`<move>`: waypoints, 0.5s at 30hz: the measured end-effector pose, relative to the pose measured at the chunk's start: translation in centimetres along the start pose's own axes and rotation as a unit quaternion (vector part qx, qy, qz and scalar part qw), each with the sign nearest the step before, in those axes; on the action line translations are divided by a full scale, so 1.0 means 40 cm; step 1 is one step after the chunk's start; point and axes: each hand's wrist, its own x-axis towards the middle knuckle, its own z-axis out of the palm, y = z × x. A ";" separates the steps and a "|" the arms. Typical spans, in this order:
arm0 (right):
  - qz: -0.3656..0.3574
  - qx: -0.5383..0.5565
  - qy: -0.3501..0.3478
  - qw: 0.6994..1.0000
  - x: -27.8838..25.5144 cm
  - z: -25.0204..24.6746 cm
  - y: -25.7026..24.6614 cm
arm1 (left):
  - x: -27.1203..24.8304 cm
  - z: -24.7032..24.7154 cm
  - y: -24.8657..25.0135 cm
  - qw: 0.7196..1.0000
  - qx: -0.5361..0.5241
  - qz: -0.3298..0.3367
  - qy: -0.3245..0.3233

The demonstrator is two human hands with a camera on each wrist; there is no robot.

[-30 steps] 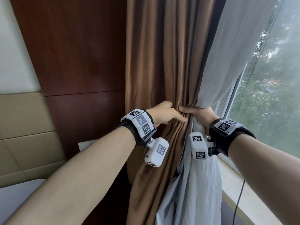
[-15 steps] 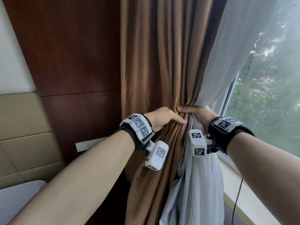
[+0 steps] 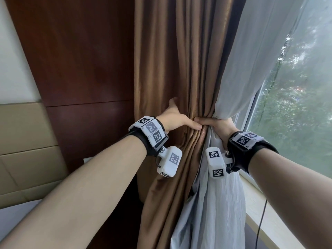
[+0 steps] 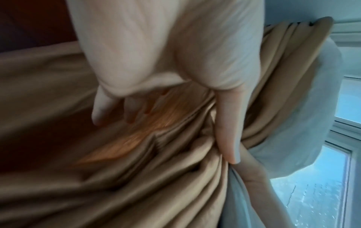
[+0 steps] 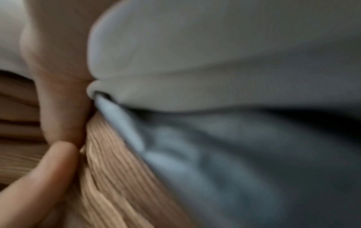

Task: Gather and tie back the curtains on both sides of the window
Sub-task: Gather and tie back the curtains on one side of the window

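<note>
A brown curtain (image 3: 170,60) hangs in folds beside a pale grey sheer curtain (image 3: 251,60). At waist height both are bunched together. My right hand (image 3: 221,126) grips that bunch from the window side, thumb across the front. My left hand (image 3: 180,117) lies on the brown folds with its fingers (image 4: 101,111) spread towards the wall side. Its straight thumb (image 4: 230,131) presses the gathers and meets my right thumb (image 5: 58,108). The right wrist view is blurred, showing brown fabric (image 5: 117,177) and sheer fabric (image 5: 215,61) against the palm. No tie-back is in view.
The window (image 3: 296,105) and its pale sill (image 3: 269,212) are on the right, with a black cable (image 3: 260,221) running down over the sill. A dark wooden wall panel (image 3: 80,60) stands left of the curtain, with a padded headboard (image 3: 23,141) further left.
My left hand has let go of the brown folds and spread its fingers up and leftward over the curtain. My right hand keeps its hold on the bunch.
</note>
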 end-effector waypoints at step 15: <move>0.000 -0.015 0.119 0.993 -0.003 0.020 0.005 | -0.021 0.046 -0.043 0.991 0.084 0.103 0.000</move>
